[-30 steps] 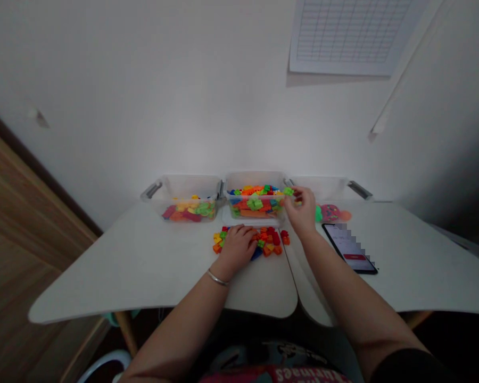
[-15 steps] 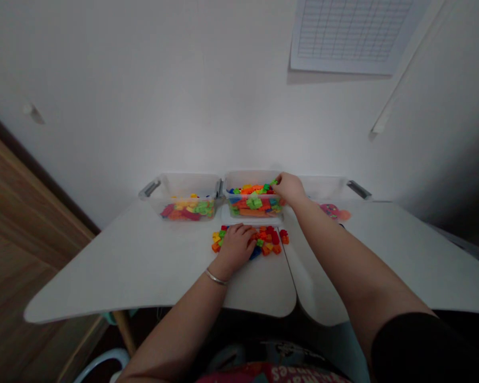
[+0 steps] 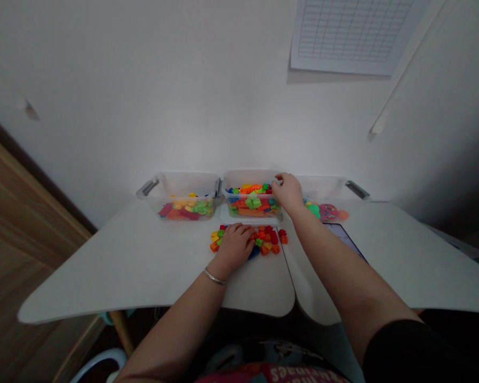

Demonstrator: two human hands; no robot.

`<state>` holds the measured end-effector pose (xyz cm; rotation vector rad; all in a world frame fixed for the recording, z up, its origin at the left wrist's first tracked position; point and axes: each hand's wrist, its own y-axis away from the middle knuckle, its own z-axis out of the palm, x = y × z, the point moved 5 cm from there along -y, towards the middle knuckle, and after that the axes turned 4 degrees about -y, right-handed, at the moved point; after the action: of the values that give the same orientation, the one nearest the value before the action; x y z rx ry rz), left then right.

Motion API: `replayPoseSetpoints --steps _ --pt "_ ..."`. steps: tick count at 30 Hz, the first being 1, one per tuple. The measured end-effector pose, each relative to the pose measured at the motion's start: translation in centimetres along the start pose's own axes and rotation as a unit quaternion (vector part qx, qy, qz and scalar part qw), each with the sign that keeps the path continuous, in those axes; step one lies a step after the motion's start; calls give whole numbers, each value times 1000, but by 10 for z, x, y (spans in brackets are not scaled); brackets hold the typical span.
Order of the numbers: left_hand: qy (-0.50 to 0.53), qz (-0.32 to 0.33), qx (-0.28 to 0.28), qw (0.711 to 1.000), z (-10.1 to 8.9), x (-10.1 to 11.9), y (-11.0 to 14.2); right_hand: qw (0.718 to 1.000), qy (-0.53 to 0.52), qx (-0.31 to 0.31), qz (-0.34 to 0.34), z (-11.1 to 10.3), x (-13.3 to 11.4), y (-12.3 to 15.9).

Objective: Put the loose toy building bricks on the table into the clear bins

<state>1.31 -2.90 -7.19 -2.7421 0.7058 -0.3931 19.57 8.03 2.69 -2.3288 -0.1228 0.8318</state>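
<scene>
My left hand [image 3: 235, 246] lies palm down over a pile of colourful toy building blocks [image 3: 265, 238] on the white table, fingers stretched over the pieces. What lies beneath the palm is hidden. A silver bangle circles that wrist. At the right rim of the middle clear plastic box [image 3: 227, 186], my right hand [image 3: 288, 190] hovers with thumb and fingers apart, and no block shows between them. Inside that box are many blocks in orange, green, blue and red. One red and orange block [image 3: 283, 236] sits just right of the pile, beyond the table seam.
A left clear box [image 3: 163, 183] holds yellow, red and green pieces. To the right, another clear box [image 3: 323, 186] contains pink and green toys, partly behind my right arm. A phone or tablet [image 3: 345, 239] lies under that forearm. The wall [image 3: 143, 96] stands behind the boxes.
The small green block in my right hand's fingertips is gone from them, and the fingers have parted over the middle box. My left hand stays on the pile. More of the dark-edged device shows.
</scene>
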Motion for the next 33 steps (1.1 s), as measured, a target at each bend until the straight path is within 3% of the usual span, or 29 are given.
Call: replayPoseSetpoints --steps 4,9,12,15,18,28,33 --pt "-2 2 4 1000 -1 1 1 985 -124 96 -74 -11 10 29" --pt "-2 7 10 1000 -4 3 3 972 -66 133 -184 -19 23 97" --pt "-7 10 10 1000 -3 2 2 972 -41 93 -214 -19 32 129" --pt "-12 10 6 1000 -2 2 2 976 -53 79 -194 -22 42 142" --pt "-12 8 8 1000 -2 1 3 983 -74 54 -158 -23 50 145" --pt "-12 5 3 1000 1 0 1 981 -51 -148 -117 1 69 147" --pt "-5 5 -1 1000 1 0 1 977 -55 -185 -92 4 73 146"
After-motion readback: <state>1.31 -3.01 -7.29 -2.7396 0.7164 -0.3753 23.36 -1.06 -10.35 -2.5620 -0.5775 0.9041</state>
